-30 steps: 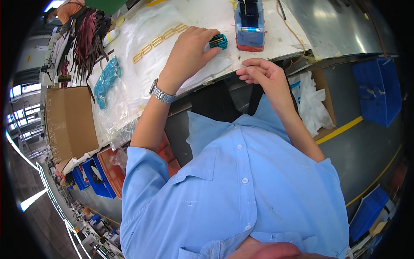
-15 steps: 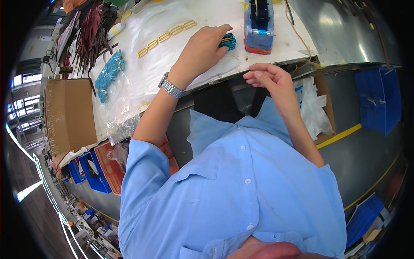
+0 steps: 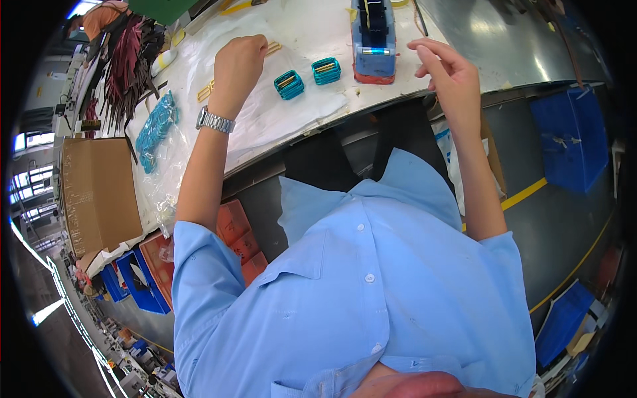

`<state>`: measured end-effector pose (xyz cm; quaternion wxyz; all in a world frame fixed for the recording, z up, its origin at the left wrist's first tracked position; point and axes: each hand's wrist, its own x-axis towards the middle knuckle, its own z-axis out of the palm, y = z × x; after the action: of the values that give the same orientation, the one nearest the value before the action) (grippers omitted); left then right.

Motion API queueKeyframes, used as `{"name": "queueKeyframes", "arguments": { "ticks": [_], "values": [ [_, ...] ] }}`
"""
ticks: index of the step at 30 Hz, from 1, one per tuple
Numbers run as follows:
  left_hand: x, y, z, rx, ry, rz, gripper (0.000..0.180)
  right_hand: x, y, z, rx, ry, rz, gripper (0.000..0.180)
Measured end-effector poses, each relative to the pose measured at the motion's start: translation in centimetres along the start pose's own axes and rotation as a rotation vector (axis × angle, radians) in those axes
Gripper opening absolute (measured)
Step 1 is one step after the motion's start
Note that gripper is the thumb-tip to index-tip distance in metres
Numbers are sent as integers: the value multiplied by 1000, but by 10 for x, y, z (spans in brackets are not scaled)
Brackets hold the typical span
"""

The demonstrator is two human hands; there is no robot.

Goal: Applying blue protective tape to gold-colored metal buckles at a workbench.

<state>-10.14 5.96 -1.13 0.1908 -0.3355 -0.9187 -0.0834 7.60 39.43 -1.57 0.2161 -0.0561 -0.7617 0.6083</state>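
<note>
My left hand (image 3: 237,69), a metal watch at its wrist, is over a row of gold slide buckles (image 3: 206,91) on the white-covered table. Its fingers are curled together, and whatever they hold, if anything, is hidden. Gold buckle ends show on either side of the hand. Closer to the table edge lie a teal-wrapped stack of buckles (image 3: 289,85) and, right of it, a second teal-wrapped stack (image 3: 326,71), both with gold inside. My right hand (image 3: 454,76) hovers right of the tape dispenser (image 3: 375,56), fingers loosely bent and apart, holding nothing.
Dark red and brown strips (image 3: 136,63) hang at the far left. Nearer are a clear bag of teal pieces (image 3: 157,129) and a cardboard box (image 3: 99,196). Blue crates (image 3: 574,139) stand on the floor at right. Another person (image 3: 106,18) is at the far left.
My left hand has moved left from the teal-wrapped stacks to the gold buckles, uncovering both stacks. The right hand has risen and moved right. The whole view has shifted slightly.
</note>
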Motion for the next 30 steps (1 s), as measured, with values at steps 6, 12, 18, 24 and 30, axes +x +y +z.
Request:
{"name": "queueKeyframes", "arguments": {
  "ticks": [6, 12, 18, 24, 30],
  "values": [
    [7, -13, 27, 73, -110, 138, 8, 19, 7, 26, -73, -146, 140, 37],
    [15, -14, 30, 126, -99, 251, 13, 25, 11, 39, 35, -153, 203, 35],
    [25, -15, 30, 35, -165, 180, 9, 30, 9, 41, 93, -108, 199, 26],
    [21, -50, 13, -227, -175, -108, 17, 9, -29, 34, 190, -80, 178, 20],
    [-14, -2, -50, -1284, -204, -545, 18, -64, -50, 27, 452, -306, 364, 20]
  ]
}}
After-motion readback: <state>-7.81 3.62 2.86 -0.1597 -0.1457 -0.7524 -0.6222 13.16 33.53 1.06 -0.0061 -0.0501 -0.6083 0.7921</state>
